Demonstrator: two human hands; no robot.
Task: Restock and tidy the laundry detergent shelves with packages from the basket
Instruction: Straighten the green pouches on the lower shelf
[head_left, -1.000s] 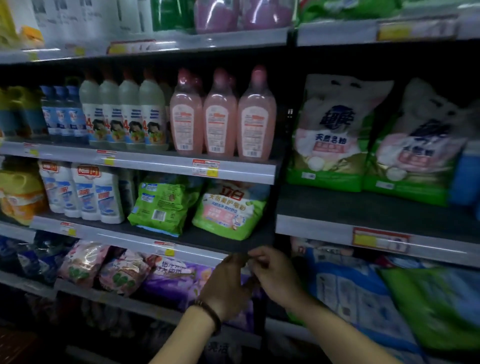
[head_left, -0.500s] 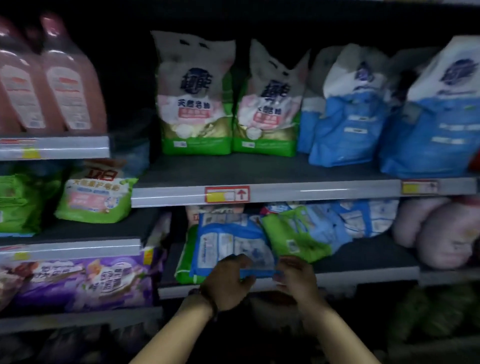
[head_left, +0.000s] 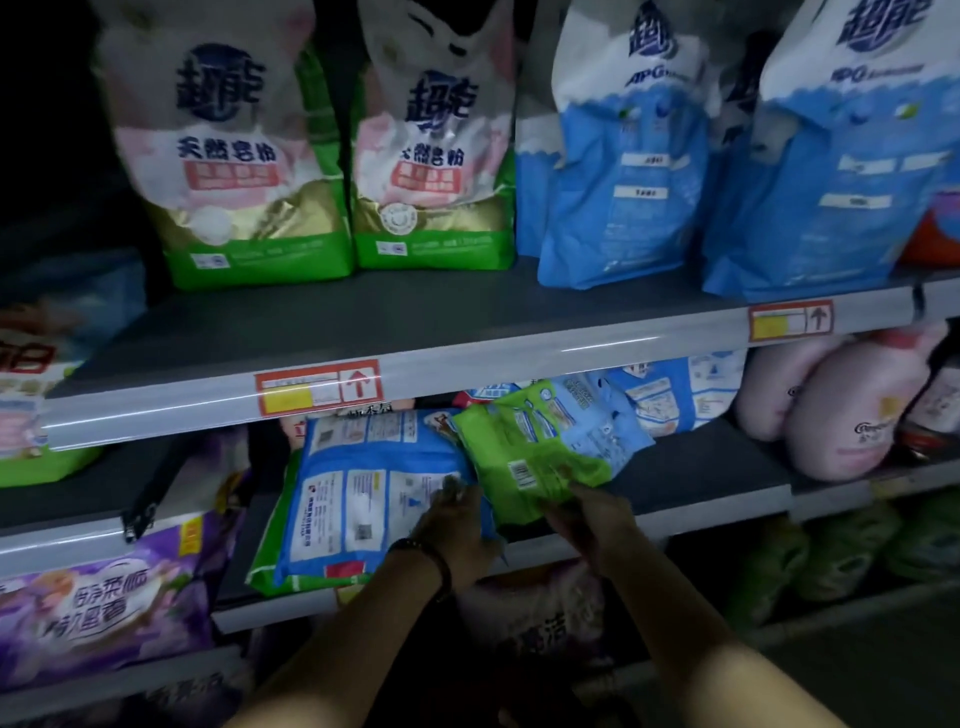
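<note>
A flat blue-and-white detergent pack (head_left: 358, 493) lies tilted at the front of the middle shelf (head_left: 717, 467). My left hand (head_left: 457, 525) grips its right lower edge. Beside it a green pack (head_left: 524, 457) lies partly over blue packs; my right hand (head_left: 587, 514) pinches its near bottom corner. More blue-and-white packs (head_left: 670, 395) lie flat further back. The basket is out of view.
On the upper shelf (head_left: 363, 322) stand two green-and-white bags (head_left: 228, 156) and two blue-and-white bags (head_left: 623, 156). Pink bottles (head_left: 841, 410) lie at the right of the middle shelf. A purple pack (head_left: 104, 603) sits lower left. Price tags (head_left: 317, 387) line the shelf rail.
The view swung right and closer to the shelf. My hands left the shelf rail and took hold of the blue pack and the green pack; the right hand now grips the green one.
</note>
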